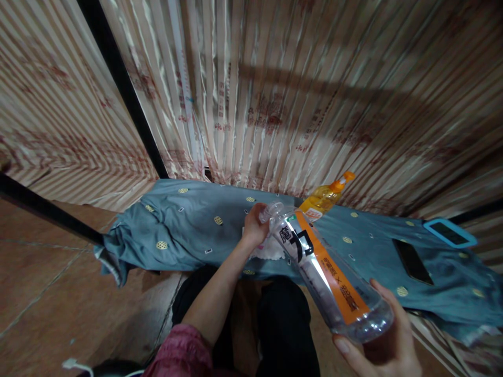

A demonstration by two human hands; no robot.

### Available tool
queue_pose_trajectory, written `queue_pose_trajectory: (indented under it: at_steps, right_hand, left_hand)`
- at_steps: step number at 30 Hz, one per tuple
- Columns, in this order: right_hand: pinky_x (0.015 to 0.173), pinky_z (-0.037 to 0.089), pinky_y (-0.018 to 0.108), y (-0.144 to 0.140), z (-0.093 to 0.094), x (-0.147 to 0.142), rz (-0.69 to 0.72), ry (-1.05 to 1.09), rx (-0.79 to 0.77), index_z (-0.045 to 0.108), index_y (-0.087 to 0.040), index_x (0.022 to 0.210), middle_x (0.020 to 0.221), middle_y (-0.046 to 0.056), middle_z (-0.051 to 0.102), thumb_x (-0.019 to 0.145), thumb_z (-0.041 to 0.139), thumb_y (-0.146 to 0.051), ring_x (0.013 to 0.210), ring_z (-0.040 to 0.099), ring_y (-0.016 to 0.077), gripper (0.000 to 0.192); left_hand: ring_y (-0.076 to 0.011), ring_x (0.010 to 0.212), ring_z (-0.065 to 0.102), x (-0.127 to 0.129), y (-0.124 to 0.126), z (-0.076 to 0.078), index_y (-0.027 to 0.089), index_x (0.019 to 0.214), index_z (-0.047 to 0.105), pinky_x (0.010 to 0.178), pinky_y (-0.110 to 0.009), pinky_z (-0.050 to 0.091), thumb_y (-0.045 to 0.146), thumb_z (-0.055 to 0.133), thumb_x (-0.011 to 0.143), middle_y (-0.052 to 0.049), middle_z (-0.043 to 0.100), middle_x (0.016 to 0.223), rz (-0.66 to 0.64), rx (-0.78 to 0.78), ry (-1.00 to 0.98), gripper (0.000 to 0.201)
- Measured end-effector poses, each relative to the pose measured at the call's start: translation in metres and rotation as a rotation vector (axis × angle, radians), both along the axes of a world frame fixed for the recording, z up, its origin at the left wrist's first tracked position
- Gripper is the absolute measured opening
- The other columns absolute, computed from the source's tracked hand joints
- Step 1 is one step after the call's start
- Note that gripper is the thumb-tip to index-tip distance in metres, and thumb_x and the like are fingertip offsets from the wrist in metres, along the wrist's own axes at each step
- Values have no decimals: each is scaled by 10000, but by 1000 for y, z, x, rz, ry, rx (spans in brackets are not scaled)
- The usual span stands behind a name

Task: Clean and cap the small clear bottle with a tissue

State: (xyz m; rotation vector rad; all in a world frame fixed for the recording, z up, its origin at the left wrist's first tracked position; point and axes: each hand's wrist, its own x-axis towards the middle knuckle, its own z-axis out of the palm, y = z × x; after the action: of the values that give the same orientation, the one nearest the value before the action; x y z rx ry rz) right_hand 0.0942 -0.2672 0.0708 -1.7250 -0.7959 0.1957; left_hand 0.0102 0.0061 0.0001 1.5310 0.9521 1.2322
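Striped satin curtain point(298, 89) behind; brown tiled floor point(51, 298); dim light.

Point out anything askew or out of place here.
The blue-grey dotted cloth is bunched and hanging off at its left end. The yellow plastic bottle with orange cap leans tilted against the striped curtain. Nothing spilled.

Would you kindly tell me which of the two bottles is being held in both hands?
The clear bottle with the orange-striped label: left hand at its cap, right hand under its base. The yellow bottle lies untouched.
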Motion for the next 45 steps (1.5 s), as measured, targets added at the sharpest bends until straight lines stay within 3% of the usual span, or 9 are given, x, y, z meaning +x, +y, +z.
queue_pose_trajectory:
  at_steps: [13,21,34,37,45]
  right_hand:
    - [835,541,349,0,3,-1,-6,27,-43,475,-232,1510,1511,131,489,659,863,-659,1193,583,311,1028]
    - [846,555,345,-1,1,1,23,-47,-21,486,-234,1507,1526,128,472,718,833,-629,1189,589,296,949]
    - [850,548,307,1,3,0,-10,50,-11,509,-240,1482,1468,107,540,625,896,-633,1106,624,251,1020]
    - [829,558,323,-1,-1,4,3,50,-3,513,-248,1471,1534,114,479,612,908,-604,1121,616,266,1011]
    - [909,531,355,0,1,1,-3,18,-13,519,-245,1467,1528,109,485,657,872,-639,1214,579,294,968]
  left_hand:
    - [-211,890,694,1,1,-3,176,935,657,852,-307,533,51,691,706,-47,752,928,-17,-18,0,263]
    - [-217,893,692,-1,0,0,180,928,655,851,-313,526,64,684,713,-51,754,934,-5,-10,14,246]
    - [-221,882,687,0,1,-3,183,928,650,833,-316,516,101,682,729,-54,740,923,-9,6,4,217]
    - [-227,908,690,-1,1,-2,184,938,651,850,-322,514,107,685,730,-57,746,943,-7,7,15,224]
    - [-201,865,670,-1,0,0,191,909,661,827,-298,507,78,685,706,-28,738,902,-1,-16,12,234]
